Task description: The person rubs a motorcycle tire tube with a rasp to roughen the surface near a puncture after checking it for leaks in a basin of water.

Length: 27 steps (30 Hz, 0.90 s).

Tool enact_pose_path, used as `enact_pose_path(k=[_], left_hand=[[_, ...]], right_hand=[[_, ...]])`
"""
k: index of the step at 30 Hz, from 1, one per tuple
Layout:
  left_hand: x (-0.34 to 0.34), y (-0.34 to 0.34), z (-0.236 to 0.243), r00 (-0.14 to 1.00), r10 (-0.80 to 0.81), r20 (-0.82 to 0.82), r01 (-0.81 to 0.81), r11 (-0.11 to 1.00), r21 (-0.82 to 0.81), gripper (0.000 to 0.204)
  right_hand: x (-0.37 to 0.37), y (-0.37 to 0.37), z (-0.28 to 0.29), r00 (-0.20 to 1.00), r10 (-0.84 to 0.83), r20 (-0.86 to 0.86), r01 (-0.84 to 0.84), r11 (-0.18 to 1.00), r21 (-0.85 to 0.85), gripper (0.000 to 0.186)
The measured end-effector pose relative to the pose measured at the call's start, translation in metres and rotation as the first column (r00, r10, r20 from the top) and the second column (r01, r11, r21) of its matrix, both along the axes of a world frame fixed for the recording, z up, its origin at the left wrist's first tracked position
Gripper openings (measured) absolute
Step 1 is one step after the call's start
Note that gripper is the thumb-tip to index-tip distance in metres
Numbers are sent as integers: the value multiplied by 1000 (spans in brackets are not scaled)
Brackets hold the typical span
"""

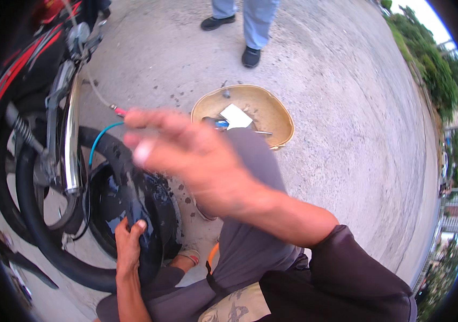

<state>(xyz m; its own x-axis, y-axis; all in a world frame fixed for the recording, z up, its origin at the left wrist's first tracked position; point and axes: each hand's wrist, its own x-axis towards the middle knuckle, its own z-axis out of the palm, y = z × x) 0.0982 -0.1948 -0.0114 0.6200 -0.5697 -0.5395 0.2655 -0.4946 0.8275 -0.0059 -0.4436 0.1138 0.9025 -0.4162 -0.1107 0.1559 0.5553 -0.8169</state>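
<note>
My left hand (pixel 129 246) is closed round a black inner tube (pixel 76 268), thumb on top, and presses it over a dark basin of water (pixel 99 236). Wet patches shine on the tube. My right hand (pixel 191 158), blurred, reaches across above the basin. Its fingertips meet the red coupling (pixel 119 111) where a clear hose (pixel 96 92) runs to a teal hose (pixel 98 140); the join itself is hidden behind the fingers. From there the teal hose curves down to a dark hose end beside the tube.
A motorcycle (pixel 69 134) with a chrome fork stands at left. Beyond my knee, a tan bowl (pixel 281 121) holds a white sheet (pixel 236 116) and several tools. Another person's legs (pixel 258 24) stand on the concrete ahead. My sandalled foot (pixel 190 256) is near the basin.
</note>
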Motion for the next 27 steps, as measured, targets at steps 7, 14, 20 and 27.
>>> enact_pose_path(k=[7,14,20,27], left_hand=[[4,12,12,996,65,-56,-68,997,-41,60],[-2,3,10,996,90,1,-90,995,34,60],[4,11,-1,998,58,-12,-57,993,101,52],[4,-13,0,992,-43,-117,60,988,145,40]], right_hand=[[-100,-147,-91,658,-732,-176,399,538,-742,24],[-140,-162,-211,509,-648,-567,-282,496,-821,23],[-98,-174,-267,578,-519,-630,-524,356,-774,27],[23,-137,-230,868,-175,-466,-391,340,-856,30]])
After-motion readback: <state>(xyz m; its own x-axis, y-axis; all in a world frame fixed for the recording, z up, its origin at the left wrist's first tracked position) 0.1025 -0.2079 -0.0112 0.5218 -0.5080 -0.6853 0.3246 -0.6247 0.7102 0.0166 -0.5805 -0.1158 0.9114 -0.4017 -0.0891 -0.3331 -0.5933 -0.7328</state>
